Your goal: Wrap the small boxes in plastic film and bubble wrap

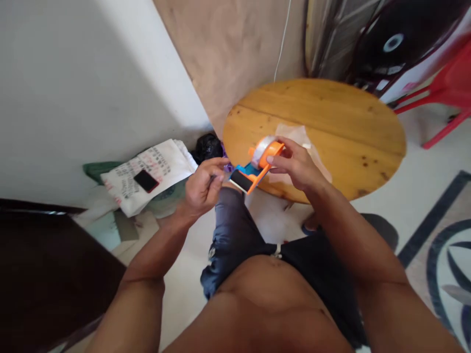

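My right hand (296, 164) grips an orange and blue tape dispenser (268, 159) by its side, fingers and thumb pressed on the orange frame. A roll of clear tape (262, 151) sits on its hub, and a black roller (242, 180) faces my left hand. My left hand (206, 184) is just left of the dispenser, fingers curled and thumb pressed in, with the index finger reaching toward the roller end. Whatever it pinches, if anything, is too small to make out. Beneath the dispenser, a thin pale sheet (318, 164) lies on the table.
A round wooden table (353, 122) stands in front of me. To the left, a phone (146, 181) rests on a white printed sack (169, 162), with a black bag (209, 147) beside it. A red plastic chair (449, 86) and a large black fan (405, 39) are at the right.
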### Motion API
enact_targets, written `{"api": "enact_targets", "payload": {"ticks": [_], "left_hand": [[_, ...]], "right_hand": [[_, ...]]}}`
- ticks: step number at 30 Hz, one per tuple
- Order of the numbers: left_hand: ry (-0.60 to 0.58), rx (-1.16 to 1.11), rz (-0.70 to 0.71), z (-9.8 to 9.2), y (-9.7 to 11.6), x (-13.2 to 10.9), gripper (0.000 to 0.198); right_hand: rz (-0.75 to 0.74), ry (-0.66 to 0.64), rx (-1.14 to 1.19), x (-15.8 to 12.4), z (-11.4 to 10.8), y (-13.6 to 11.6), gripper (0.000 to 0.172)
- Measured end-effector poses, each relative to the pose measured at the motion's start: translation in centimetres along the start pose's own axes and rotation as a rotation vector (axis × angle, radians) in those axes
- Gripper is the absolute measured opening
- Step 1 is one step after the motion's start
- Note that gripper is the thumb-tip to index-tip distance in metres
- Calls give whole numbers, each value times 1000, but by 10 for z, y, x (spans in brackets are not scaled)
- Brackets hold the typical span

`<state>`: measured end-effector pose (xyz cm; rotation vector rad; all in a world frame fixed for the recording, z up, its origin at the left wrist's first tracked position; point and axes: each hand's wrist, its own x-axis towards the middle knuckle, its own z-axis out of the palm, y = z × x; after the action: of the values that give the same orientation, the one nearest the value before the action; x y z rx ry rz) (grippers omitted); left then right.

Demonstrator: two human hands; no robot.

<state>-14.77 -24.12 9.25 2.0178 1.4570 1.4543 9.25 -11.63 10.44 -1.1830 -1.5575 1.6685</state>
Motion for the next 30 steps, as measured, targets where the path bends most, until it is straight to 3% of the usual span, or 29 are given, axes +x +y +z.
{"api": "enact_targets", "payload": {"ticks": [2,4,7,9,12,16,20,25,30], "left_hand": [[-98,-10,-88,-18,19,-36,6],[-157,-24,-179,-24,33,-71,7],[-124,-69,-282,-7,45,-113,9],[-27,-141,-353,15,51,-128,7],[85,-191,-352,45,62,-134,7],[-59,-155,-156,60,77,-128,7],[-236,-201,-14,58,83,-134,10],[-297,-146,-18,42,84,-152,12],[-437,49,47,28,89,-162,15]], "right_hand": [[27,-29,2,-30,15,18,74],[74,-25,6,-53,23,39,82],[135,-25,26,-80,24,68,92],[119,-20,-5,-92,19,81,92],[103,15,-129,-109,10,95,91],[150,74,-242,-129,-2,116,86],[189,92,-209,-145,-6,144,76],[248,16,-173,-148,7,177,75],[186,-55,-381,-143,21,195,79]]}}
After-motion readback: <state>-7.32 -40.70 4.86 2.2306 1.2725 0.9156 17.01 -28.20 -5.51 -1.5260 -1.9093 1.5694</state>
